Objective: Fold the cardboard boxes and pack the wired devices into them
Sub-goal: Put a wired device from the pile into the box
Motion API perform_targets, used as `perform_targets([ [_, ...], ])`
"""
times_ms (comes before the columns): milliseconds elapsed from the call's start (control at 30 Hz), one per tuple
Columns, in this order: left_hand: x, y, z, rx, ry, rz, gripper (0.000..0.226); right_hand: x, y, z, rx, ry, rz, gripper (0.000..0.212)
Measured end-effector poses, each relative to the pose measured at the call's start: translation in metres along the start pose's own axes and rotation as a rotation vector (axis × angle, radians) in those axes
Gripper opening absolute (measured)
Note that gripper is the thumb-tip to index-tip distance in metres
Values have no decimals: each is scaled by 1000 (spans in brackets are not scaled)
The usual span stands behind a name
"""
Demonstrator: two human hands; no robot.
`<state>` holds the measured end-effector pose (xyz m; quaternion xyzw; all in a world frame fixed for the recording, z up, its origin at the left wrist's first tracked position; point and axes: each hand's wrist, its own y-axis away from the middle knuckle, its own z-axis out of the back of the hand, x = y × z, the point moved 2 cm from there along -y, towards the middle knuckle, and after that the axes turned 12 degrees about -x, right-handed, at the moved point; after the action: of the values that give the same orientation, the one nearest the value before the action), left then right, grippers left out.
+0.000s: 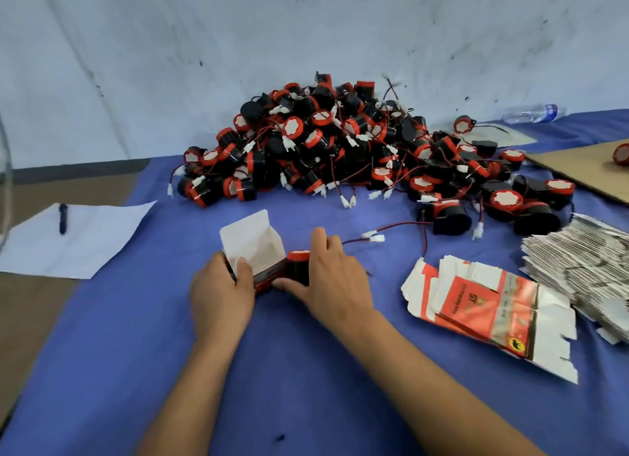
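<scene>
Both hands are down on the blue cloth (306,370), working one box. Left hand (221,292) is curled around the left end of a small folded box (262,268), thumb hooked over its open edge, white lid flap standing up behind. Right hand (335,278) grips a black and red wired device (299,267) from the right, thumb low at the front and fingers over the top, with the device sitting right at the box's open side; can't tell how far in it actually is. Its red and black wire (364,239) trails off to the right toward a white plug. Behind all that there's a huge heap of the same devices (340,149) piled against the pale wall. Off to the right, a flat unfolded box blank (486,306) lies printed side up, with a stack of more flat blanks (585,261) just beyond it. On the left a sheet of white paper (85,244) has a pen (62,217) lying on it. Far right at the back: a plastic water bottle (531,112) on its side, plus a piece of brown cardboard (585,170).
</scene>
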<state>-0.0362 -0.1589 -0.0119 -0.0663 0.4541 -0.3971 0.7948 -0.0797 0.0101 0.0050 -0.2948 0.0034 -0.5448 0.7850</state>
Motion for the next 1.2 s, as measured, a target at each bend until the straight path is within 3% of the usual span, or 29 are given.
perform_targets([
  [100, 7, -8, -2, 7, 42, 15, 22, 2, 7, -2, 93, -85, 80, 64],
  [233, 11, -12, -5, 32, 84, 40, 19, -3, 0, 10, -37, 133, 219, 70],
  [367, 12, -13, -5, 64, 110, 62, 16, -6, -8, 11, 235, 193, 283, 59],
  [467, 14, -16, -7, 90, 143, 67, 11, -3, -11, 28, 316, -159, 253, 52],
  [533, 12, -15, -7, 163, 209, 71, 8, 13, -14, 40, 217, -454, 302, 52],
  [633, 7, -11, -13, 281, 298, 81, 11, 45, -20, 46, 119, -611, 315, 53],
  [733, 9, -9, -15, 278, 218, 35, 23, 60, -29, 40, 123, -416, 299, 51],
  [833, 9, -10, -12, 280, 292, 7, 29, 53, -32, 34, 127, -220, 270, 48],
  [967, 5, -10, -10, 315, 348, 52, 42, 44, -28, 32, 156, -99, 265, 41],
  [1067, 5, -10, -10, 379, 447, 134, 32, 47, -26, 32, 157, -68, 243, 31],
  [1200, 1, -9, -8, 407, 545, 213, 51, 52, -24, 30, 95, -44, 166, 45],
])
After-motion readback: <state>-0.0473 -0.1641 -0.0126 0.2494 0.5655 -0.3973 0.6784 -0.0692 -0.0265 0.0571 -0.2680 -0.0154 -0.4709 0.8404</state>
